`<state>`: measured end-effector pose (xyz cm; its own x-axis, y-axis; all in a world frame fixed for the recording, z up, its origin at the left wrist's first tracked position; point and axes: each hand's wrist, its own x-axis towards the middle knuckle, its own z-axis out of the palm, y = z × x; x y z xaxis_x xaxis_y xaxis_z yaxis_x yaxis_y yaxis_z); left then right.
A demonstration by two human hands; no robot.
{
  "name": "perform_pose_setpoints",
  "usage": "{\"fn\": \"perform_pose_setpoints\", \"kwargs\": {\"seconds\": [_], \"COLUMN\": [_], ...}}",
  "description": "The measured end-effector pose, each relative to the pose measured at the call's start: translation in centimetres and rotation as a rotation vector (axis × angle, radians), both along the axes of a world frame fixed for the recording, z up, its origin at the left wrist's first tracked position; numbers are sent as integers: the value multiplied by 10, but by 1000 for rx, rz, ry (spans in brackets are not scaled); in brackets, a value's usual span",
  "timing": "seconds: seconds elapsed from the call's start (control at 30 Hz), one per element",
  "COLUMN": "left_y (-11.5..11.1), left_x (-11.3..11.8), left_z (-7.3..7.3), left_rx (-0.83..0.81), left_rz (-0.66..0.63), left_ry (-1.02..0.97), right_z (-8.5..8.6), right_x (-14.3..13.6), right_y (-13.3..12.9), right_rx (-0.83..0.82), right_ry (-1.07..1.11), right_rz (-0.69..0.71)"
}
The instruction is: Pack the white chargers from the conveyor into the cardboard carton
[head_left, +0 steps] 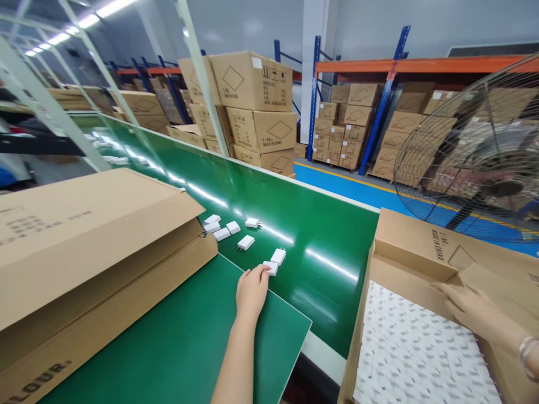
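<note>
My left hand (252,283) reaches over the edge of the green belt (324,224), its fingers closed on a white plug adapter (272,268). Touching that one is another white adapter (278,256), and several more lie on the belt farther left, such as one near the middle (246,242). On the right, my right hand (467,303) is over an open carton (362,331), fingers spread and somewhat blurred. Inside the carton lies a white patterned layer (421,348) with small grey marks, below and left of that hand.
A large brown carton (101,224) stands at left on the green tabletop (168,336). A wire fan (475,163) is at the right. Stacked boxes (261,132) stand behind the belt, with loaded shelving (357,67) farther back. A gap lies between the tabletop corner and the open carton.
</note>
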<state>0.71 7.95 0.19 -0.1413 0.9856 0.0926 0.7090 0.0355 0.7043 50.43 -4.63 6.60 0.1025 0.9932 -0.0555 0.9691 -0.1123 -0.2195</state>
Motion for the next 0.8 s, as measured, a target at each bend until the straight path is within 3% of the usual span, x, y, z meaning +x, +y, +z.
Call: {"fn": "perform_pose_setpoints", "kwargs": {"seconds": [0.07, 0.2, 0.3, 0.37, 0.47, 0.57, 0.67, 0.8], "left_y": [1, 1, 3, 5, 8, 11, 13, 13], "left_x": [-2, -6, -8, -8, -8, -8, -8, -8], "left_z": [2, 5, 6, 6, 6, 7, 10, 15], "left_rx": [-18, 20, 27, 16, 18, -18, -27, -34], "left_rz": [68, 198, 205, 198, 191, 209, 226, 245], "left_ry": [-127, -349, -366, -351, -325, -307, -335, -394], "right_z": [4, 6, -8, -24, -45, -56, -53, -39], "right_x": [-55, -202, -294, -335, -370, -384, -386, -383], "right_y": [34, 94, 130, 149, 167, 169, 165, 177], "right_rx": [19, 78, 119, 139, 151, 114, 69, 31], "right_ry": [45, 48, -72, -104, -126, -146, -144, -164], "right_rz": [161, 486, 646, 663, 661, 705, 683, 418]}}
